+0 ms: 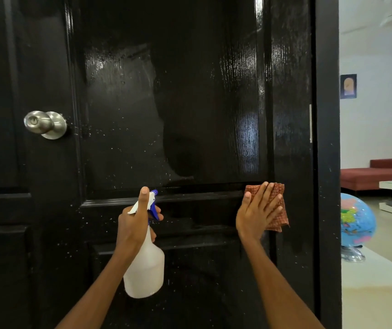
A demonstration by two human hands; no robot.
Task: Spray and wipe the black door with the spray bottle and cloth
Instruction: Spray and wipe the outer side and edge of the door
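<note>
left hand [134, 224] grips the neck of the white spray bottle [145, 269], fingers curled round it, thumb raised along the blue-and-white head, nozzle facing the black door [166, 103]. right hand [257, 213] presses a checked cloth [278, 210] flat to the door's middle rail, fingers straight and spread. droplets speck the panel. silver knob [44, 124] at left; globe [356, 222] beyond the door edge.

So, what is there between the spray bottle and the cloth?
In the head view, only black door: its glossy horizontal moulding, with white specks, runs between the spray bottle and the cloth. Nothing else lies there.
</note>
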